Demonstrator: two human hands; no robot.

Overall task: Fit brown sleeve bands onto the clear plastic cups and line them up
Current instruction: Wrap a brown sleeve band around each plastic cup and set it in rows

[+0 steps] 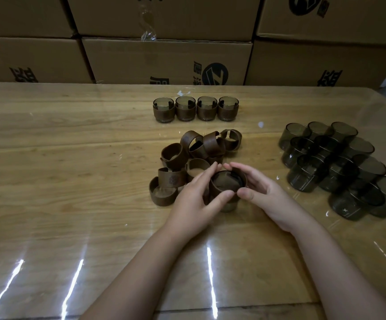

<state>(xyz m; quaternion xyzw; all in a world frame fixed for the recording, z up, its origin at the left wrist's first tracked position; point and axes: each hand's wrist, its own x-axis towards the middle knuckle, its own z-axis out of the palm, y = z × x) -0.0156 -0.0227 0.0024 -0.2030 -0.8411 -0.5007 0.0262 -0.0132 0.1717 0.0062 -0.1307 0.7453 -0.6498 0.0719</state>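
A clear cup with a brown sleeve band (219,190) around its upper part stands on the table at the centre. My left hand (194,199) grips the band from the left and my right hand (263,192) grips it from the right, thumbs nearly meeting at the front. A pile of loose brown bands (187,162) lies just behind and left of my hands. Several cups fitted with bands (195,109) stand in a row at the back. Several bare smoky-clear cups (339,167) are clustered at the right.
The wooden table (60,158) has a glossy covering that reflects light streaks near the front. Stacked cardboard boxes (164,58) form a wall along the table's far edge.
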